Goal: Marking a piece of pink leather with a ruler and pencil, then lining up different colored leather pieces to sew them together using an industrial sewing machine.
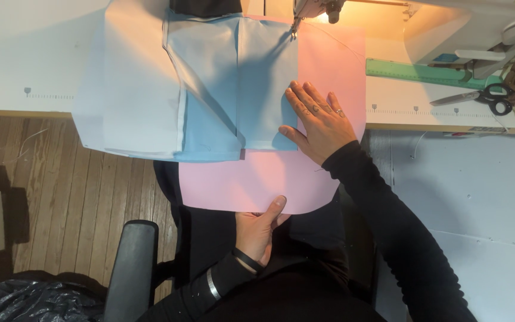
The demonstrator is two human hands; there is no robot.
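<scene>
The right hand [319, 122] lies flat with fingers spread, palm down, pressing on the large pink rectangular fabric sheet [257, 179] where it meets the right edge of the pale blue folded fabric piece [233, 89]; rings show on two fingers. The left hand [260, 229] pinches the near edge of the pink sheet, thumb on top and the other fingers hidden beneath the cloth; a dark band and a silver bracelet circle its wrist. Both arms wear black sleeves.

The pink sheet hangs over the near edge of the white desk [37, 65] onto the person's lap and runs far to the sewing-machine needle area [296, 24], lit by a warm lamp. The blue piece lies on top of the pink sheet, left of the right hand, and overlaps a white fabric panel [126, 89] that spreads to its left and droops past the desk edge.

Right of the pink sheet, well apart from the hands, a green ruler [424, 74] lies on the desk, and black-handled scissors [478, 98] rest just near of it. A black chair armrest [132, 268] stands near left, above a wooden plank floor [61, 179].
</scene>
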